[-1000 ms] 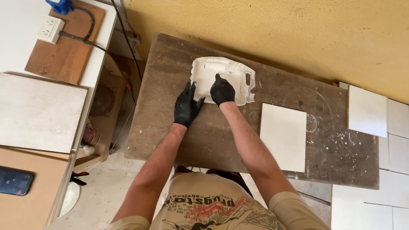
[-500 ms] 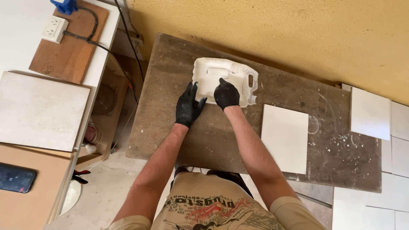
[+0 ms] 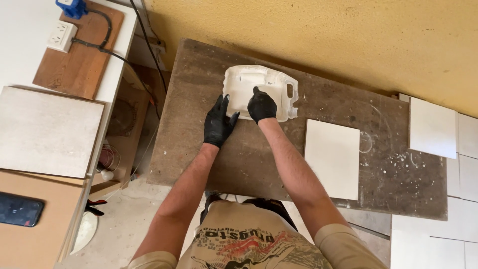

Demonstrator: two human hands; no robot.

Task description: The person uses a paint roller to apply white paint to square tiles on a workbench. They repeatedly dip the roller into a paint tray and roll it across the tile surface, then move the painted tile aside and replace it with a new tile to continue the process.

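A cut-open white plastic jug point(image 3: 266, 87) lies on its side as a shallow tub on a rough brown work board point(image 3: 249, 154). Both my hands wear black gloves. My left hand point(image 3: 219, 121) holds the tub's near left edge, fingers spread along the rim. My right hand point(image 3: 261, 104) reaches into the tub, fingers curled down inside it; what they touch is hidden. A white rectangular tile point(image 3: 332, 157) lies flat on the board to the right of my right forearm.
A yellow wall runs behind the board. Another white tile point(image 3: 432, 127) rests at the board's right end, with tiled floor beyond. At left, a large pale tile point(image 3: 47, 132), a wooden plank with a socket point(image 3: 62, 36) and cable, and a dark phone point(image 3: 20, 209).
The hands stay on the white tub in almost the same pose; the view has shifted slightly. Nothing was picked up or let go.
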